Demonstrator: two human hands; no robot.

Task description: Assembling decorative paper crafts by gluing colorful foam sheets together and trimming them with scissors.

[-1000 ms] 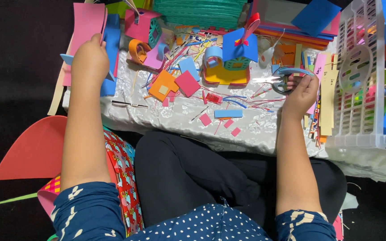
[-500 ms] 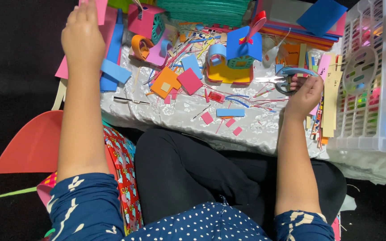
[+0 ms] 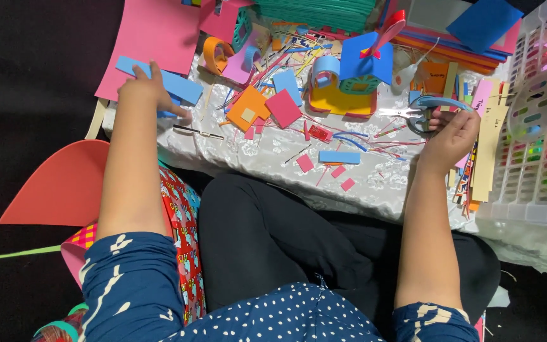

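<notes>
The left hand [image 3: 150, 95] rests on a light blue foam strip [image 3: 159, 81], fingers pressed down on it, at the far left of the white patterned cloth [image 3: 267, 155]; the strip lies over the lower edge of a big pink sheet [image 3: 156, 41]. The right hand [image 3: 454, 136] is curled around the blue handles of a pair of scissors [image 3: 422, 111], whose blades point left toward the yellow and blue foam model [image 3: 349, 82] in the middle of the cloth. The 2 hands are well apart, 1 at each end of the cloth. Between them lie an orange square [image 3: 248, 107], a pink square [image 3: 284, 107] and small scraps. Right of the scissors stands a white plastic basket [image 3: 533, 126]. Left of the cloth, below the strip, sits a red foam piece [image 3: 58, 187].
</notes>
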